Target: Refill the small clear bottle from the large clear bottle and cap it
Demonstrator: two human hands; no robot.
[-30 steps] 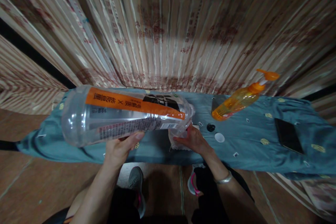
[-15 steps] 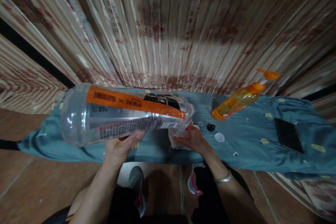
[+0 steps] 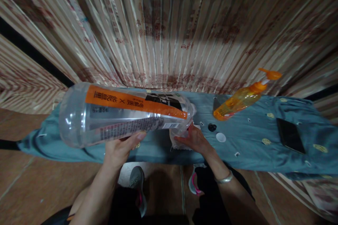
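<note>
A large clear plastic bottle (image 3: 124, 114) with an orange, black and silver label lies tilted almost level, its mouth end to the right. From below and in front, my left hand (image 3: 120, 149) grips its body, thumb along the near side. At the bottle's mouth end, my right hand (image 3: 195, 139) closes round a small clear container (image 3: 176, 134), partly hidden by the fingers and the bottle. A pale crumpled cloth or tissue (image 3: 182, 147) lies beneath that container. Whether any liquid passes between the two is too dim to tell.
On the blue patterned cloth (image 3: 253, 151) stands an orange pump bottle (image 3: 235, 102) at the back right. A small black cap (image 3: 212, 127) and a white disc (image 3: 220, 137) lie right of my right hand. Farther right rests a black phone (image 3: 290, 135). A striped curtain (image 3: 169, 31) hangs behind.
The large bottle's base end has shifted very slightly left. Both hands keep nearly the same place and hold.
</note>
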